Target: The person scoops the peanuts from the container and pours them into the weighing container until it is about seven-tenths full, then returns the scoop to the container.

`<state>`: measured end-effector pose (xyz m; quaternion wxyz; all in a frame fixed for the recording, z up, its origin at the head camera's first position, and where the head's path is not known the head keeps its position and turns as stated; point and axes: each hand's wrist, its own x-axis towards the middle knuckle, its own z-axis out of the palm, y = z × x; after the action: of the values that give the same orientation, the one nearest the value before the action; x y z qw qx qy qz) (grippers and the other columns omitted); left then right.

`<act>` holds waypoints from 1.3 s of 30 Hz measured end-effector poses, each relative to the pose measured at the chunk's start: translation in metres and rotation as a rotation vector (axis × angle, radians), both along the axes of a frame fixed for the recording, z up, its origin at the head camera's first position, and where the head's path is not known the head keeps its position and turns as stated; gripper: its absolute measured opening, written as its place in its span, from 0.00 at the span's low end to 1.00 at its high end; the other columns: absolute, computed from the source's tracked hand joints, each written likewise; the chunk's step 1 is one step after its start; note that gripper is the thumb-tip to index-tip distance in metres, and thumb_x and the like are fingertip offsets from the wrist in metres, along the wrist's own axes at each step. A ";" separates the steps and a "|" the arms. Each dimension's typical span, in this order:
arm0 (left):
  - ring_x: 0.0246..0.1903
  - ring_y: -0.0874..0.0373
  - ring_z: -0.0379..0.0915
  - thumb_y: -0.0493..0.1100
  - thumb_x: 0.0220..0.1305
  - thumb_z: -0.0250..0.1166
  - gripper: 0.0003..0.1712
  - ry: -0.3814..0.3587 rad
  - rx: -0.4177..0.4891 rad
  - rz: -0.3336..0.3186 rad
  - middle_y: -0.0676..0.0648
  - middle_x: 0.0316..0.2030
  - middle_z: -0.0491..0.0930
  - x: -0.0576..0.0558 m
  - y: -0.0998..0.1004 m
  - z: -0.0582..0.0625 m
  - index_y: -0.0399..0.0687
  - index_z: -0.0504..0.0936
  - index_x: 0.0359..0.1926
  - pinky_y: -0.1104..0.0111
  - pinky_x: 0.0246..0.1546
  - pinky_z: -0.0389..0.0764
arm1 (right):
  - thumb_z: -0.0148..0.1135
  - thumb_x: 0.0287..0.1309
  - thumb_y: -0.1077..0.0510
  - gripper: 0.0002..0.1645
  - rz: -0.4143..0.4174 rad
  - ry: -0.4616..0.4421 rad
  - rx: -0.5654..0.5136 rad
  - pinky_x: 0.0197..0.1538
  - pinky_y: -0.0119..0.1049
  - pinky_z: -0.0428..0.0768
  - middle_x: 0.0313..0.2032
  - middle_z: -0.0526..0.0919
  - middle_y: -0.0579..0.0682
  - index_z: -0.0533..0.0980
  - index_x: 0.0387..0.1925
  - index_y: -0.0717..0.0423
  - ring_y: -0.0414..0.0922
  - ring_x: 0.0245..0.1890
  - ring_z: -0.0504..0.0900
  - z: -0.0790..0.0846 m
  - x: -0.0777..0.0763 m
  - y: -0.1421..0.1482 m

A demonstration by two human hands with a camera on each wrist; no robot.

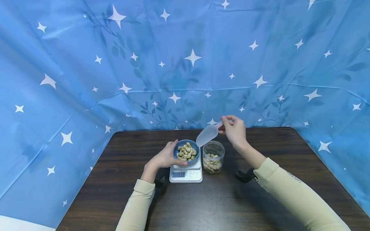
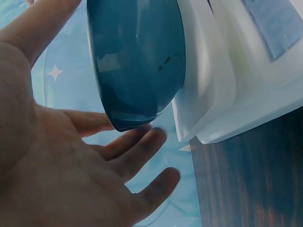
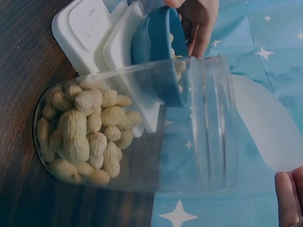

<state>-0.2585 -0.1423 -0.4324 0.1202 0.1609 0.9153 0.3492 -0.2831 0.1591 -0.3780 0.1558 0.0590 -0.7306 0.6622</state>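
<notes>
My left hand [image 1: 163, 157] holds a blue bowl [image 2: 137, 56] of unshelled peanuts [image 1: 186, 152], thumb at the near rim and fingers at the far side. Under the bowl is a white kitchen scale [image 1: 190, 176] with a lit display. My right hand [image 1: 235, 131] pinches the handle of a translucent scoop [image 1: 207, 135], tilted with its tip down toward the bowl's right rim. No peanuts show in the scoop. Just below it stands an open clear jar [image 3: 218, 123], partly filled with peanuts [image 3: 75, 137]. Neither hand touches the jar.
The dark wooden table [image 1: 121, 199] ends at a blue curtain [image 1: 162, 73] with white stars. A black wrist strap [image 1: 245, 175] is at the right sleeve. The jar stands close to the scale's right side.
</notes>
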 end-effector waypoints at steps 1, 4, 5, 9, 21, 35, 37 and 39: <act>0.71 0.40 0.58 0.61 0.51 0.80 0.70 0.011 -0.003 0.004 0.34 0.76 0.52 0.000 0.000 0.000 0.39 0.48 0.81 0.45 0.67 0.65 | 0.56 0.78 0.56 0.19 0.000 0.002 -0.002 0.36 0.37 0.86 0.34 0.87 0.63 0.77 0.53 0.71 0.40 0.30 0.87 0.000 0.001 0.002; 0.71 0.38 0.57 0.63 0.52 0.79 0.68 0.057 -0.002 0.021 0.36 0.76 0.53 0.001 0.000 0.000 0.42 0.51 0.81 0.41 0.66 0.63 | 0.56 0.77 0.56 0.19 0.002 0.009 -0.012 0.36 0.37 0.86 0.34 0.87 0.63 0.76 0.53 0.72 0.40 0.29 0.87 0.002 0.002 0.007; 0.72 0.38 0.56 0.63 0.52 0.79 0.67 0.073 -0.001 0.025 0.37 0.76 0.53 0.001 0.001 0.001 0.44 0.52 0.82 0.40 0.66 0.62 | 0.56 0.77 0.56 0.19 0.002 0.010 -0.012 0.37 0.37 0.86 0.34 0.87 0.63 0.76 0.53 0.72 0.40 0.30 0.87 0.003 0.003 0.009; 0.72 0.39 0.54 0.64 0.55 0.77 0.61 0.134 0.016 0.024 0.41 0.77 0.54 0.001 0.004 0.002 0.50 0.56 0.81 0.37 0.67 0.57 | 0.56 0.77 0.54 0.22 -0.002 0.004 -0.005 0.38 0.37 0.86 0.35 0.87 0.63 0.76 0.53 0.73 0.40 0.31 0.88 0.006 0.005 0.015; 0.70 0.49 0.62 0.60 0.63 0.74 0.44 0.324 0.062 -0.079 0.45 0.72 0.65 0.003 0.028 0.008 0.48 0.69 0.74 0.42 0.71 0.49 | 0.57 0.77 0.53 0.22 -0.030 0.059 0.016 0.37 0.36 0.86 0.30 0.88 0.53 0.77 0.52 0.73 0.39 0.31 0.88 0.011 0.013 0.034; 0.71 0.49 0.63 0.64 0.63 0.71 0.48 0.338 0.004 -0.182 0.47 0.71 0.69 0.011 0.062 0.008 0.49 0.66 0.76 0.41 0.71 0.50 | 0.57 0.76 0.56 0.17 -0.060 0.253 0.295 0.30 0.37 0.85 0.27 0.88 0.59 0.81 0.46 0.69 0.51 0.23 0.88 0.002 0.020 0.034; 0.71 0.49 0.63 0.65 0.63 0.71 0.49 0.328 -0.004 -0.198 0.48 0.71 0.69 0.011 0.066 0.007 0.50 0.65 0.77 0.41 0.72 0.51 | 0.58 0.76 0.56 0.16 -0.067 0.274 0.341 0.28 0.36 0.85 0.26 0.88 0.56 0.81 0.45 0.68 0.51 0.23 0.88 -0.001 0.021 0.031; 0.70 0.48 0.63 0.65 0.62 0.71 0.50 0.319 0.005 -0.209 0.48 0.71 0.69 0.011 0.069 0.007 0.49 0.64 0.77 0.41 0.71 0.51 | 0.58 0.76 0.56 0.15 -0.069 0.289 0.376 0.27 0.33 0.84 0.26 0.88 0.54 0.82 0.45 0.66 0.48 0.22 0.88 -0.003 0.022 0.028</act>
<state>-0.2476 -0.0728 -0.4258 0.0090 0.3087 0.9001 0.3072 -0.2613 0.1870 -0.3810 0.2675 0.1564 -0.8125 0.4937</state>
